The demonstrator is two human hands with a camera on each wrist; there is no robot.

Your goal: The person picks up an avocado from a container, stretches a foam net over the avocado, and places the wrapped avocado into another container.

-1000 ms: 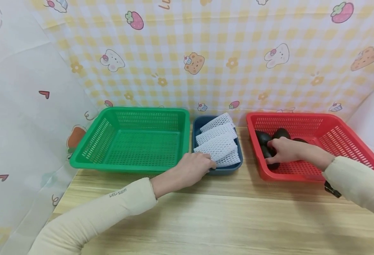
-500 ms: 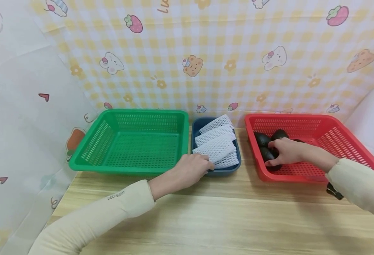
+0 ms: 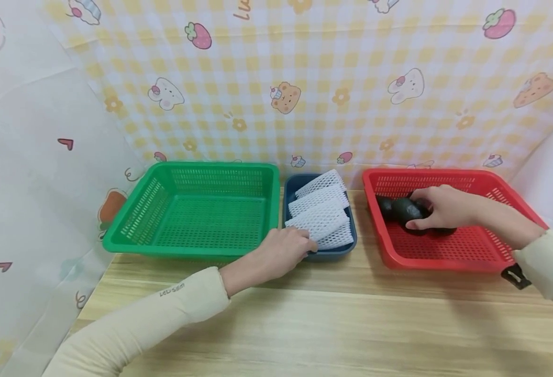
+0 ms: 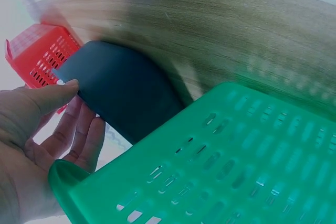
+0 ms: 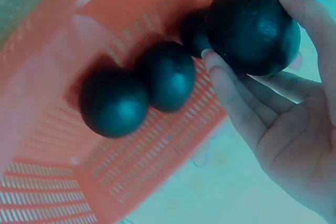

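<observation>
My right hand (image 3: 448, 209) grips a dark avocado (image 5: 254, 30) between thumb and fingertips, over the left part of the red basket (image 3: 451, 264). Below it in the right wrist view lie more dark avocados (image 5: 114, 103) on the slotted basket floor, one partly hidden behind the held one. My left hand (image 3: 281, 251) pinches the near rim of a small dark blue tray (image 4: 121, 82), thumb on the outer wall. White foam net sleeves (image 3: 319, 217) lie overlapping in that tray, just beyond my left fingertips.
A green slotted basket (image 3: 191, 251) stands left of the blue tray, its rim close beside my left hand. All three containers stand on a wooden table (image 3: 314, 324), in front of a checked, patterned cloth (image 3: 239, 78).
My right hand has moved right and slightly back within the red basket, now gripping an avocado raised over the others. The left hand stays on the tray's rim.
</observation>
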